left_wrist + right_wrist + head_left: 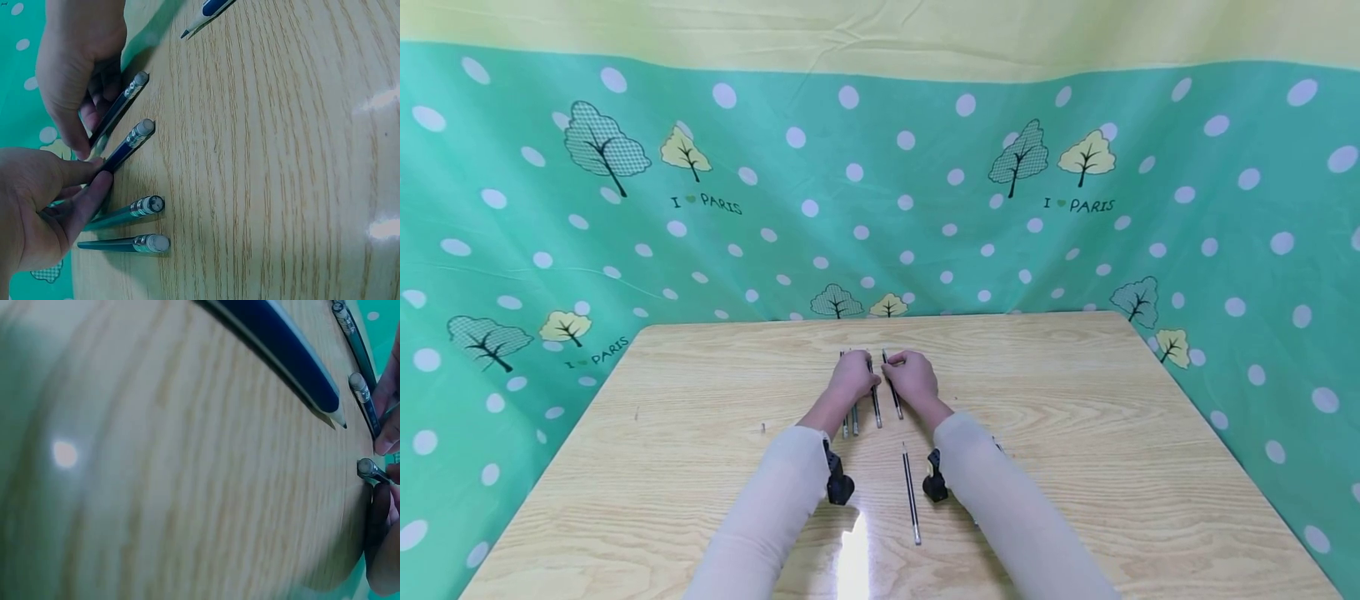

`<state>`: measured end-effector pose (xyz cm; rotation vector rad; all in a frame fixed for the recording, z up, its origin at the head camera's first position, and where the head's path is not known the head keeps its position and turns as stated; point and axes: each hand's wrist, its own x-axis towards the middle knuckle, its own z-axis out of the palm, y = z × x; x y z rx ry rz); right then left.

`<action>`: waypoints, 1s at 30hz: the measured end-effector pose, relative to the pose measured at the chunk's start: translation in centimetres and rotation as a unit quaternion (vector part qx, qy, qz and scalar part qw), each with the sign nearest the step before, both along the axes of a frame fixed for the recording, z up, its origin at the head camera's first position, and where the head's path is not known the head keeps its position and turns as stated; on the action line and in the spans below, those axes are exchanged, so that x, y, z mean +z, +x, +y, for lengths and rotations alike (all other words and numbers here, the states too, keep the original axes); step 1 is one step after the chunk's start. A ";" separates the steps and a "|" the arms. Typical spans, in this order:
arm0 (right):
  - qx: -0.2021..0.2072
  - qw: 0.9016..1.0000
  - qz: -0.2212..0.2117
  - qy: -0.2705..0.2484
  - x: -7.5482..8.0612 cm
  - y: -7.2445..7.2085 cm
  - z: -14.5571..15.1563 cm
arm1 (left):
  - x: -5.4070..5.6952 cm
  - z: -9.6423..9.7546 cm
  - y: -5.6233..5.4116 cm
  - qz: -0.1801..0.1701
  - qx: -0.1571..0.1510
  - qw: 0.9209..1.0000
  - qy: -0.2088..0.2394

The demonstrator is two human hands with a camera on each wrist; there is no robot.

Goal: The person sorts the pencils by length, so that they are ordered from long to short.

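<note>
Near the far side of the table, my left hand point(853, 377) pinches a dark striped pencil point(134, 139) between thumb and finger, its eraser end toward me. To its left lie two more pencils, one a greenish pencil point(125, 214), the other a dark pencil point(125, 244); the left hand partly covers both in the head view. Just to the right, my right hand point(912, 377) holds another pencil point(893, 396) by its upper part, with the eraser end point(366, 465) toward me. The pencils stand roughly side by side, slightly apart, points away from me.
Closer to me, a lone striped pencil point(911, 493) lies between my forearms. Another pencil point(997, 444) is mostly hidden under my right sleeve. A tiny grey bit point(763, 427) sits on the wooden table point(662, 467) at left. A green dotted curtain point(880, 208) hangs behind.
</note>
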<state>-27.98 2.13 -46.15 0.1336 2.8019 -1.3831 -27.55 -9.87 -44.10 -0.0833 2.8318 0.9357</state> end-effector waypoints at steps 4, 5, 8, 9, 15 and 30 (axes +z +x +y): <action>0.000 1.000 0.005 0.018 -0.1 0.0 -0.1 | 0.0 0.0 0.0 0.002 -0.002 1.000 -0.003; 0.000 1.000 0.006 0.024 -0.1 0.0 -0.1 | 0.0 0.0 0.0 0.002 -0.002 1.000 -0.004; -0.002 0.999 0.010 0.039 -0.2 0.0 -0.2 | 0.0 0.1 0.0 0.001 -0.003 1.000 -0.002; -0.002 0.999 0.011 0.045 -0.3 0.0 -0.2 | 0.0 0.1 0.0 0.000 -0.003 1.000 -0.001; -0.003 0.998 0.015 0.057 -0.5 -0.1 -0.4 | -0.1 0.0 -0.1 0.003 -0.008 1.000 -0.006; 0.006 0.998 0.014 0.054 -0.1 0.1 -0.4 | 0.0 0.0 0.0 0.010 -0.009 1.000 -0.019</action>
